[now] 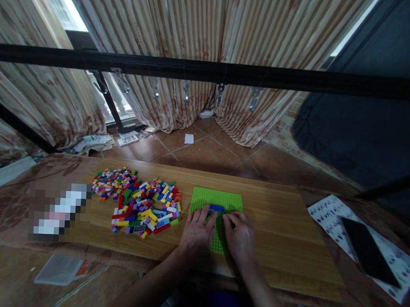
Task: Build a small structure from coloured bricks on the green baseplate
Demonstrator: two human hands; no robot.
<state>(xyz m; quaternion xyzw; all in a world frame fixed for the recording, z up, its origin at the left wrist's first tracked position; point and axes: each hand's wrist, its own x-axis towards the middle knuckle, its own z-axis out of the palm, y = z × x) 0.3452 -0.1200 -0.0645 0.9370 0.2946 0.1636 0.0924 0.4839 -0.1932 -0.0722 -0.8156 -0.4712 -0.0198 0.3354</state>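
Right of centre in the lower half of the frame, I look down on a bright green studded baseplate (pixel 234 198) on a wooden board (pixel 277 215), with a blue brick (pixel 216 208) near its middle. My left hand (pixel 196 232) lies over the plate's left part, fingers slightly apart and fingertips beside the brick; whether they clamp anything underneath, I cannot tell. My right hand (pixel 241 236) comes in from the other side, thumb and index finger curled close together near the brick's right end; any small piece between them is hidden. As I judge it, this step calls for steadying the plate with the left hand, lining up the studs by eye before any pressure, then pressing straight down, since a tilted push could seat one end only or nudge neighbouring bricks. The mixed bricks (pixel 151 212) sit left of the plate, and a printed sheet (pixel 326 207) lies at the right edge, partly under a dark flat device (pixel 370 251).
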